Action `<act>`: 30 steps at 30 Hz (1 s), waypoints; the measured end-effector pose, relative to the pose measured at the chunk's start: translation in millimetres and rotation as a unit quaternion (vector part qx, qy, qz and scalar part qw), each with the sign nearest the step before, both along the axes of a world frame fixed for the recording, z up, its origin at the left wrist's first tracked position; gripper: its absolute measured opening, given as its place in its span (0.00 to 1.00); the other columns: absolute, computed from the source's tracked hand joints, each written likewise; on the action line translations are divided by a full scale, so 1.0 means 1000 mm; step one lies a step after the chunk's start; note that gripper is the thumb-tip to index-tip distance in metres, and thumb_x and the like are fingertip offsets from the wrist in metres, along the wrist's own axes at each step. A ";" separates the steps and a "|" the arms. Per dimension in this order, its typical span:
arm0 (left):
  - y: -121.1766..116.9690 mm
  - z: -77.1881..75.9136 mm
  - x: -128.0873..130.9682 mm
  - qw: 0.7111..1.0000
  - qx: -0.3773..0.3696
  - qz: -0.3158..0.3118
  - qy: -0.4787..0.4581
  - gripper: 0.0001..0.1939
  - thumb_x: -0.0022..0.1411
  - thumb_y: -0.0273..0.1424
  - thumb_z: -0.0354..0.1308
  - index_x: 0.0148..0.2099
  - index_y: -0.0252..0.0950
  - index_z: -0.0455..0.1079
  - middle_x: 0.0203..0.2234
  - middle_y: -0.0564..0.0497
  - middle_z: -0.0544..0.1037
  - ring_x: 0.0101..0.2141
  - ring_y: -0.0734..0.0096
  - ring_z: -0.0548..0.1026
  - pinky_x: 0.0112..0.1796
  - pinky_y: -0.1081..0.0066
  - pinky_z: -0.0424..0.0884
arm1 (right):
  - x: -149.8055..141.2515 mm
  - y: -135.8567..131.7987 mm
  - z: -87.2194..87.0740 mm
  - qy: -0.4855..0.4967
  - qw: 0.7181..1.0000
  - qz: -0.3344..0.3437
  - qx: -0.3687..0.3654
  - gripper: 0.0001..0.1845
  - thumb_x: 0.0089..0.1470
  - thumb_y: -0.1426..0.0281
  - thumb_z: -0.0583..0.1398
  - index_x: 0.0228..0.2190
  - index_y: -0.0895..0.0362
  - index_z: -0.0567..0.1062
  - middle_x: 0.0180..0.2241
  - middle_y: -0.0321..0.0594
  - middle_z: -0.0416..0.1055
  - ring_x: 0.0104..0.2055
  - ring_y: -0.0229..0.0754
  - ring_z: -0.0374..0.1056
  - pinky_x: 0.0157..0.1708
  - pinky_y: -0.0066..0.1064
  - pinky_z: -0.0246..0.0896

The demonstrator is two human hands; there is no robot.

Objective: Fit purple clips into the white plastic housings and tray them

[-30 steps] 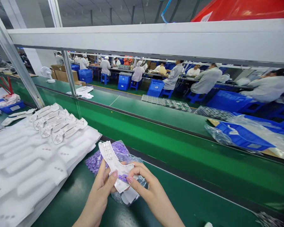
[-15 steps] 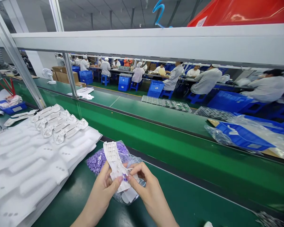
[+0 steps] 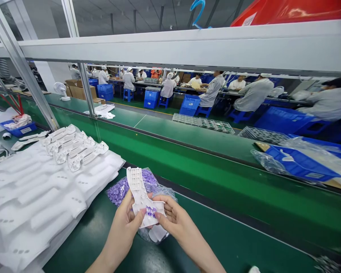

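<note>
Both my hands hold one white plastic moulded part (image 3: 138, 191) upright over the green bench. My left hand (image 3: 124, 227) grips its lower left edge, thumb on the front. My right hand (image 3: 173, 220) pinches the lower right, its thumb pressing near small purple pieces (image 3: 151, 213) seated in the part. Under the part lies a clear bag of purple pieces (image 3: 119, 188). To the left, white foam trays (image 3: 36, 197) carry several finished white parts (image 3: 74, 149).
A green conveyor belt (image 3: 216, 182) runs past the bench behind a metal frame post (image 3: 86, 89). A blue bin in plastic wrap (image 3: 298, 163) sits at right, a small blue tray (image 3: 18, 127) at far left. Workers in white sit at distant lines.
The white part has tilted slightly more upright and shifted a little right. My right thumb has moved onto the purple pieces in it. The view has shifted slightly.
</note>
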State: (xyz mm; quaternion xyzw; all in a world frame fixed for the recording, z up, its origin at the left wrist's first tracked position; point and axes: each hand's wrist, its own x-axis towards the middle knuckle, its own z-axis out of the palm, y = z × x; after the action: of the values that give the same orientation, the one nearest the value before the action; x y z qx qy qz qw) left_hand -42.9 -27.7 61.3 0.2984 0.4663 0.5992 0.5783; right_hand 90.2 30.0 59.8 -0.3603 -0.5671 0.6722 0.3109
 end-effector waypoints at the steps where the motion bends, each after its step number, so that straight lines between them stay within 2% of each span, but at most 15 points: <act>1: 0.000 -0.001 0.000 1.000 -0.003 -0.002 0.004 0.36 0.58 0.36 0.58 0.64 0.36 0.47 0.55 0.40 0.66 0.43 0.56 0.74 0.33 0.70 0.74 | 0.000 0.000 0.000 -0.003 1.000 -0.003 0.002 0.13 0.47 0.65 0.61 0.36 0.55 0.71 0.37 0.39 0.72 0.34 0.42 0.71 0.32 0.31 0.67; 4: 0.000 -0.003 -0.001 1.000 -0.001 -0.009 0.012 0.37 0.59 0.36 0.57 0.65 0.39 0.45 0.55 0.42 0.66 0.47 0.56 0.72 0.37 0.70 0.74 | -0.002 0.001 -0.003 -0.019 0.999 -0.029 0.020 0.11 0.46 0.67 0.61 0.35 0.55 0.71 0.36 0.39 0.72 0.32 0.41 0.70 0.31 0.30 0.66; 8: 0.000 -0.005 -0.002 1.000 0.015 -0.009 0.012 0.35 0.60 0.35 0.56 0.65 0.38 0.46 0.55 0.43 0.66 0.49 0.56 0.70 0.42 0.69 0.72 | -0.002 0.001 -0.010 -0.051 0.997 -0.043 0.048 0.12 0.46 0.64 0.61 0.34 0.56 0.71 0.31 0.39 0.73 0.33 0.42 0.69 0.32 0.30 0.64; 13: -0.001 -0.006 -0.001 0.999 0.027 -0.009 0.047 0.32 0.62 0.36 0.54 0.64 0.37 0.47 0.55 0.42 0.66 0.49 0.55 0.70 0.42 0.69 0.71 | -0.001 0.000 -0.013 -0.065 0.995 -0.050 0.055 0.13 0.48 0.60 0.60 0.34 0.55 0.71 0.30 0.39 0.72 0.31 0.42 0.68 0.31 0.31 0.64; 19: -0.004 -0.005 -0.001 0.998 0.036 -0.016 0.051 0.31 0.62 0.36 0.53 0.64 0.38 0.47 0.57 0.43 0.65 0.50 0.56 0.69 0.43 0.68 0.71 | -0.001 -0.002 -0.006 -0.047 0.997 -0.044 0.039 0.15 0.49 0.60 0.60 0.36 0.56 0.71 0.32 0.39 0.72 0.33 0.42 0.68 0.33 0.30 0.62; 25: -0.001 -0.003 0.002 0.999 0.012 0.017 0.032 0.28 0.57 0.34 0.59 0.58 0.36 0.57 0.55 0.42 0.67 0.49 0.54 0.71 0.45 0.65 0.72 | -0.002 -0.005 -0.002 -0.057 0.996 -0.049 0.057 0.12 0.50 0.62 0.58 0.35 0.56 0.71 0.33 0.39 0.72 0.33 0.41 0.69 0.31 0.29 0.61; 30: 0.001 0.000 0.003 0.998 0.005 0.022 0.055 0.24 0.55 0.31 0.59 0.54 0.37 0.60 0.53 0.42 0.69 0.45 0.56 0.73 0.43 0.63 0.73 | -0.003 -0.006 -0.001 -0.051 0.997 -0.040 0.048 0.13 0.47 0.67 0.58 0.37 0.56 0.70 0.36 0.39 0.73 0.36 0.42 0.70 0.35 0.30 0.64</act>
State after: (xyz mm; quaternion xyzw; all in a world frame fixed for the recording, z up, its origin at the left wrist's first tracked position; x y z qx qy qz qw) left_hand -40.3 -26.3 61.2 0.3239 0.5010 0.5965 0.5369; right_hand 87.7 23.8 59.2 -0.4009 -0.5992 0.6118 0.3254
